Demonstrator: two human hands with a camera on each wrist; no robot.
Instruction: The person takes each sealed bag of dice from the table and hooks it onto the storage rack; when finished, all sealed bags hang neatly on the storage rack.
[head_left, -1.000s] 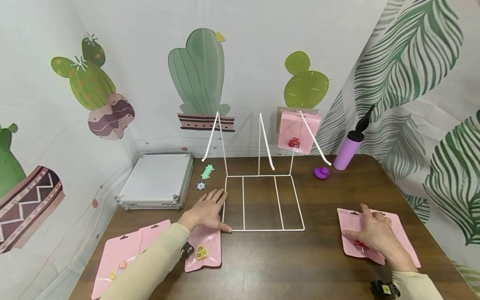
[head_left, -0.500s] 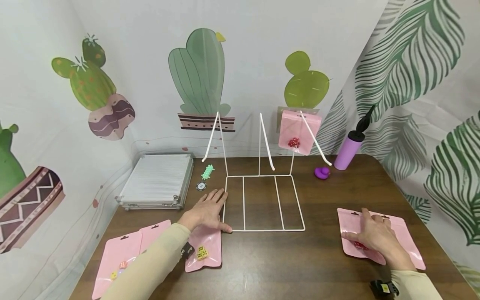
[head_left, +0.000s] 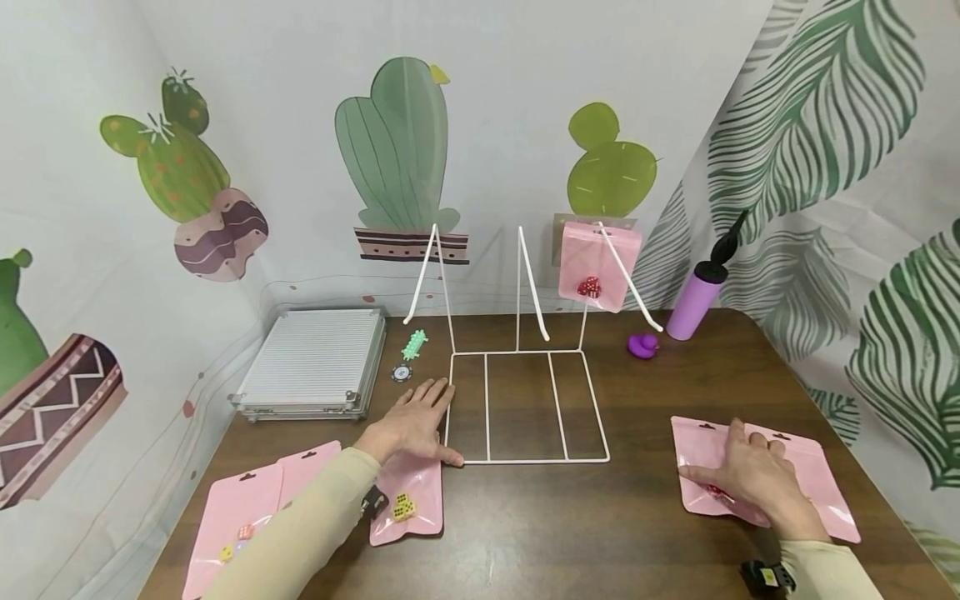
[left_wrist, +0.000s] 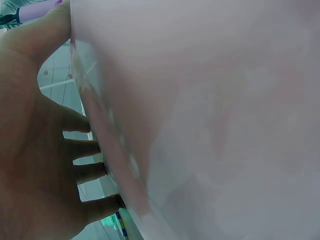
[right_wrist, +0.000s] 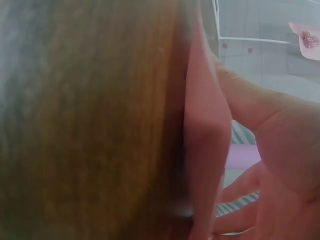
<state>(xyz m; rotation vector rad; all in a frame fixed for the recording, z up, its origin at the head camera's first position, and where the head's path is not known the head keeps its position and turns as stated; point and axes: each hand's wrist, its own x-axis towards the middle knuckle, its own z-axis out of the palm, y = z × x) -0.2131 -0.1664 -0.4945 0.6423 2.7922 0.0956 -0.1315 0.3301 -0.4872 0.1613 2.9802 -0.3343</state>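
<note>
- Flat on the right part of the surface (head_left: 555, 533): a pink front pouch (head_left: 695, 446), with red dice (head_left: 717, 493) showing inside, beside the palm; apparently overlapping a second pouch (head_left: 828, 492) farther right, contents largely hidden.
- Across both pouches: the right hand (head_left: 756, 475), fingers spread, thumb by the front pouch's left edge, no pinch to be seen; seemingly laid so to press or part the pair.
- At the white wire rack (head_left: 525, 461): the left hand (head_left: 411, 425), fingers splayed wide, thumb at the front left corner, fingertips beside the left rail; likely there to steady so light a frame.
- On the rack's right hook (head_left: 632, 284): a hung pouch (head_left: 592, 254), held up by the hole near its top, more red dice (head_left: 589, 287) gathered low inside.
- Partly beneath the left hand: a pouch (head_left: 426, 523) with yellow dice (head_left: 403, 507) near its bottom.
- Farther left, partly behind the sleeve (head_left: 300, 533): two overlapping pouches (head_left: 243, 498), orange and yellow pieces visible within.
- Beyond: a closed silver case (head_left: 315, 358), contents unseen; near it, a green toy (head_left: 414, 344) and a round chip (head_left: 401, 372).
- Back right: a purple duck (head_left: 642, 346) beside a purple pump (head_left: 692, 307).
</note>
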